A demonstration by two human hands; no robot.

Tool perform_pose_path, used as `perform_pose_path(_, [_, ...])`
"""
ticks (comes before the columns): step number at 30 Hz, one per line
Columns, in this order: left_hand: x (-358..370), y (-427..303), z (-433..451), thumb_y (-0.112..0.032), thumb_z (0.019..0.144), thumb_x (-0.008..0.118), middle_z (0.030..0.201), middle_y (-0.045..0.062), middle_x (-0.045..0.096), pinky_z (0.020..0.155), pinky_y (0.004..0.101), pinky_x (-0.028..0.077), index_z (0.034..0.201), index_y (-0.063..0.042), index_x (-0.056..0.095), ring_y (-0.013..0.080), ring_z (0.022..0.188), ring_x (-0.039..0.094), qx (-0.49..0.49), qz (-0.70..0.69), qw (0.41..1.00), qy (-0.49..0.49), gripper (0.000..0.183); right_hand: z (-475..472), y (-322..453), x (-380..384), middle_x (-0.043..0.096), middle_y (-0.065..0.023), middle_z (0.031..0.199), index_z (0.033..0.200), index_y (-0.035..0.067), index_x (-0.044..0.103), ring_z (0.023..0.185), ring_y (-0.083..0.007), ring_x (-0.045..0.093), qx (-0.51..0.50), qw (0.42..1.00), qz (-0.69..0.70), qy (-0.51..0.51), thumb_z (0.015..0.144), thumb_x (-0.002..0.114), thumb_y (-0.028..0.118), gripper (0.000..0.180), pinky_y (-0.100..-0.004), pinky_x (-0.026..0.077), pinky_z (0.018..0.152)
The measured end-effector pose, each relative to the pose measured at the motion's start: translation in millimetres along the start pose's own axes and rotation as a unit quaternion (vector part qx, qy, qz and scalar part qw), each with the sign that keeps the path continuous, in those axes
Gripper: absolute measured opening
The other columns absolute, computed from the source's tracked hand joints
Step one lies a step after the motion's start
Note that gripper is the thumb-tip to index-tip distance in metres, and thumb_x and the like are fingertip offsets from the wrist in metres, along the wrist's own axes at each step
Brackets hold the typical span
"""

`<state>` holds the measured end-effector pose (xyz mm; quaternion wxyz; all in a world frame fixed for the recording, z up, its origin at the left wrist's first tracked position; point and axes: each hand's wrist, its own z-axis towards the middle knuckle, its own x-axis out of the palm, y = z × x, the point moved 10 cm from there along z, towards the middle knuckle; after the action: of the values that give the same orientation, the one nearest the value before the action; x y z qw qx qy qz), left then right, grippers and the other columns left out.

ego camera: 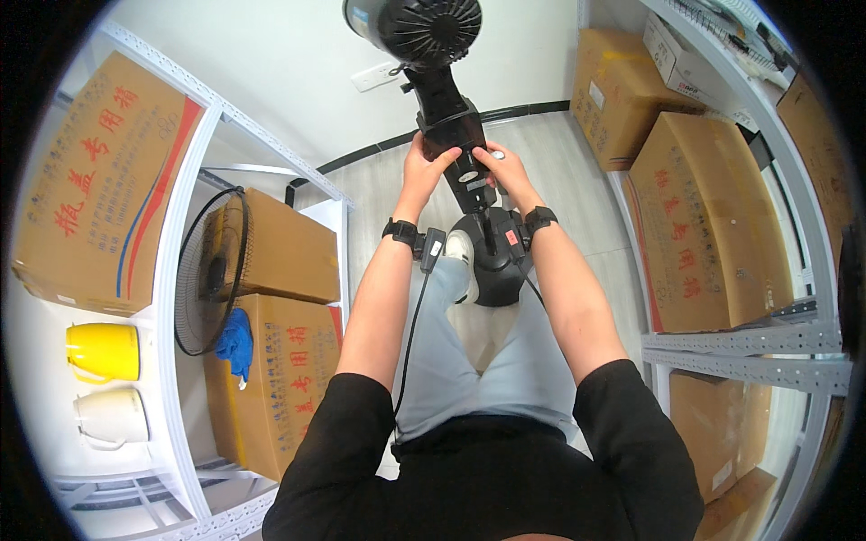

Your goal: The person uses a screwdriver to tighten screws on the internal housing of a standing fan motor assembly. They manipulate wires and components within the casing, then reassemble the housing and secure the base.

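Note:
Before me stands a black pedestal fan, its vented motor housing point(440, 28) at the top of the view. Below the housing, a neck runs into the fan's control box point(464, 162). My left hand point(426, 172) grips this box from the left, thumb laid on its face. From the other side my right hand point(509, 172) holds the same box, its thumb also on the face. A short pole point(486, 233) leads down to the round black base point(504, 277) on the floor. The fingers behind the box are mostly hidden.
Metal shelving point(166, 270) on the left bears a large carton point(101, 196), a yellow jug point(105, 351) and a white jug point(111, 416). Beside it are a round wire fan guard point(210, 270) and a blue cloth point(235, 341). Cartons point(703, 223) fill the right-hand rack. A wall socket point(374, 78) sits behind the fan.

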<state>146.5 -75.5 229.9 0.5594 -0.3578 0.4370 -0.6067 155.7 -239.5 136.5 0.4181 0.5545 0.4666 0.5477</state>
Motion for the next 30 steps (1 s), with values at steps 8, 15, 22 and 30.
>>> perform_pose_path(8, [2.6,3.5,6.3,-0.021,0.081,0.084,0.113,0.009,0.066,0.093,0.0317,0.048,0.121,0.0,0.056,0.0168,0.104,0.062,0.021,0.009,1.0,-0.014,0.053,-3.3,1.0,-8.0,0.068,0.0024,0.088,0.125,0.012,0.069,0.066,-0.0059,0.057,-0.009,1.0,-0.024,-0.008,0.088,0.074,0.046,0.052,-0.0225,0.046,0.056])
perform_pose_path(15, [4.8,13.5,-4.0,-0.011,0.088,0.079,0.118,0.009,0.066,0.097,0.0315,0.047,0.126,0.001,0.055,0.0175,0.107,0.062,0.018,-0.025,0.999,-0.014,0.047,-27.1,7.0,0.4,0.065,0.0015,0.089,0.127,0.011,0.066,0.059,-0.0061,0.055,0.005,1.0,0.017,-0.005,0.09,0.074,0.044,0.05,-0.02,0.043,0.051])
perform_pose_path(22, [10.3,7.5,-6.8,-0.01,0.09,0.077,0.126,0.008,0.063,0.103,0.0302,0.043,0.133,0.001,0.053,0.0173,0.115,0.059,0.017,-0.018,1.0,-0.013,0.051,-67.5,-22.0,-49.8,0.072,-0.0107,0.111,0.11,0.005,0.063,0.057,-0.0104,0.055,-0.045,0.94,0.318,-0.114,0.093,0.071,0.03,0.031,-0.0265,0.048,0.051])
perform_pose_path(30, [11.0,38.6,-24.5,-0.013,0.095,0.07,0.146,0.013,0.049,0.112,0.0342,0.036,0.147,0.003,0.04,0.0223,0.134,0.047,-0.029,-0.017,0.999,0.007,0.063,-115.8,9.7,-121.4,0.064,-0.0052,0.087,0.092,0.009,0.056,0.068,-0.0111,0.058,-0.085,0.931,0.319,-0.155,0.096,0.069,0.038,0.033,-0.0279,0.05,0.06])
